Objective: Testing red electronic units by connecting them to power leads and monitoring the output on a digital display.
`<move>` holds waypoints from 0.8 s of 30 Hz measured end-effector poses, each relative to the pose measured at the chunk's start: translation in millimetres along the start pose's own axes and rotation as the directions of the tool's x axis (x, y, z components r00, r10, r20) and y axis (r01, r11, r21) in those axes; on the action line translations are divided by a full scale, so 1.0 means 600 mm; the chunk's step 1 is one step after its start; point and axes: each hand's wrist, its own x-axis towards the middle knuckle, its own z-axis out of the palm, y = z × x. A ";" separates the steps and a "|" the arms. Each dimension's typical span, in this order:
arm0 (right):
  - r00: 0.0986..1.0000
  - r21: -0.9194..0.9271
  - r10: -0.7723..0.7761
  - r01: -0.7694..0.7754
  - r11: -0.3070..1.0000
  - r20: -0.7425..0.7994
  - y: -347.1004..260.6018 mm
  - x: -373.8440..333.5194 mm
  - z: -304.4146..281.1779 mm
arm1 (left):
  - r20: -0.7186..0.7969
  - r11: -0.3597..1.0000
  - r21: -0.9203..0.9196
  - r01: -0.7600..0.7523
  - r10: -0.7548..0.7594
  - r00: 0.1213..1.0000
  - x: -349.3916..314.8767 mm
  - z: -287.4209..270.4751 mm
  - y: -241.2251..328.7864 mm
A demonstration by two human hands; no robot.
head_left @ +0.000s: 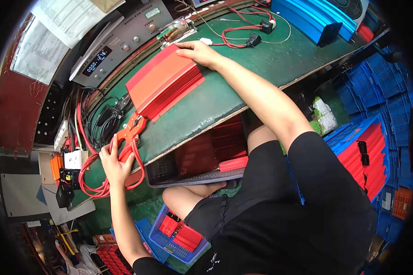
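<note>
A red ribbed metal case (163,80) lies tilted across the green bench top. My right hand (198,53) is closed over its far right end, fingers on the top edge. At the opposite end of the case, a red battery clamp (132,131) meets the near left corner. My left hand (116,166) is closed around the clamp's handles, with the thumb on one side and fingers on the other. Thick red cables (89,187) loop from the clamp beside the left wrist. Whether the clamp's jaws bite on a terminal is too small to tell.
A grey power supply (119,46) with a lit display stands behind the case. Black cords (110,114) bunch at left, and red wires with black plugs (252,40) lie at the back. Blue metal housings (307,20) sit far right. A dark crate (192,172) is below the bench edge.
</note>
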 end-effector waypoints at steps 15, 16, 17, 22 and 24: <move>1.000 0.080 -0.009 0.010 0.997 -0.009 0.003 0.005 0.009 | -0.006 0.995 0.078 0.059 -0.059 0.998 -0.018 -0.001 -0.002; 1.000 0.048 -0.018 0.018 0.999 -0.001 0.002 0.004 0.011 | -0.037 0.989 0.133 0.063 -0.058 0.998 -0.020 0.000 0.000; 1.000 0.016 -0.029 0.029 0.999 0.007 0.001 0.004 0.015 | -0.093 0.967 0.254 0.013 0.011 0.996 -0.027 0.001 -0.004; 0.998 0.028 -0.044 0.045 0.999 -0.037 0.038 0.011 0.001 | -0.150 0.996 0.085 0.023 -0.010 0.989 0.012 -0.001 -0.001; 0.996 -0.294 -0.090 0.086 0.952 -0.001 0.035 0.005 -0.001 | 0.026 0.981 -0.129 0.147 -0.145 0.989 0.011 0.005 -0.023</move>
